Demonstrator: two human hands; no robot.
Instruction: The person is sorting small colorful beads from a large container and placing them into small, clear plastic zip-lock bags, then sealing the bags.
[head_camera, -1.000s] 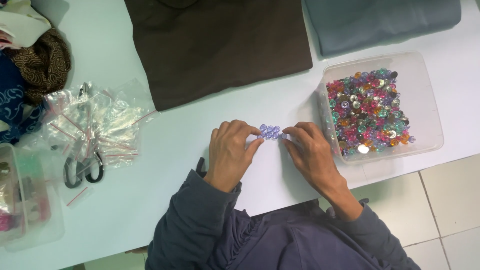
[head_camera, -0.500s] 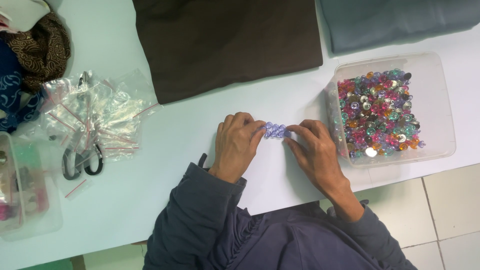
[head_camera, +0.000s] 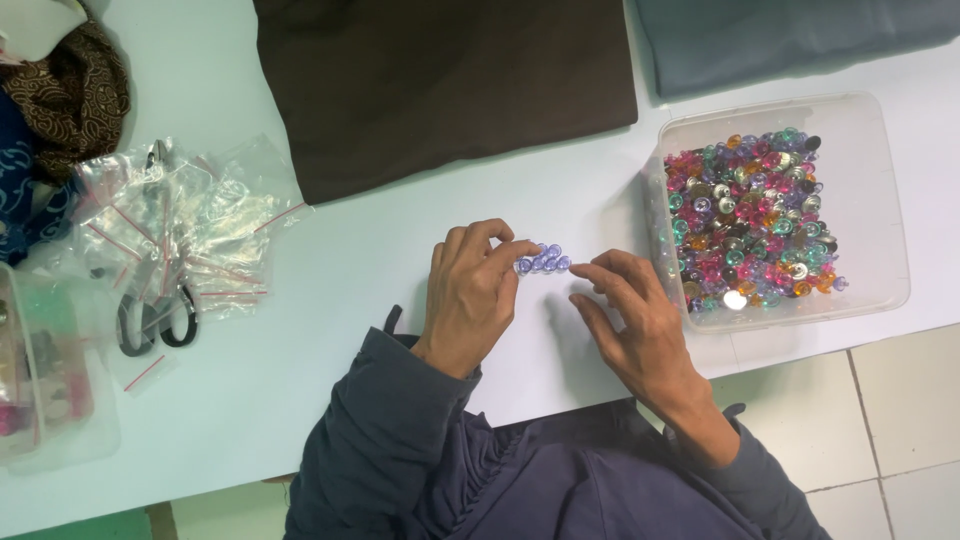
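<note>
My left hand and my right hand meet over the white table, and together they pinch a short row of small pale purple beads between their fingertips. The left hand grips the left end, the right fingertips touch the right end. A clear plastic tub just right of my right hand holds several small beads in pink, green, amber and silver.
A dark brown folded cloth lies at the back, a grey-blue cloth to its right. Clear zip bags and black-handled scissors sit at left, beside patterned fabric and a clear box.
The view has shifted slightly, so the tub and hands sit a bit further right and lower. Both hands stay pinched on the purple bead row.
</note>
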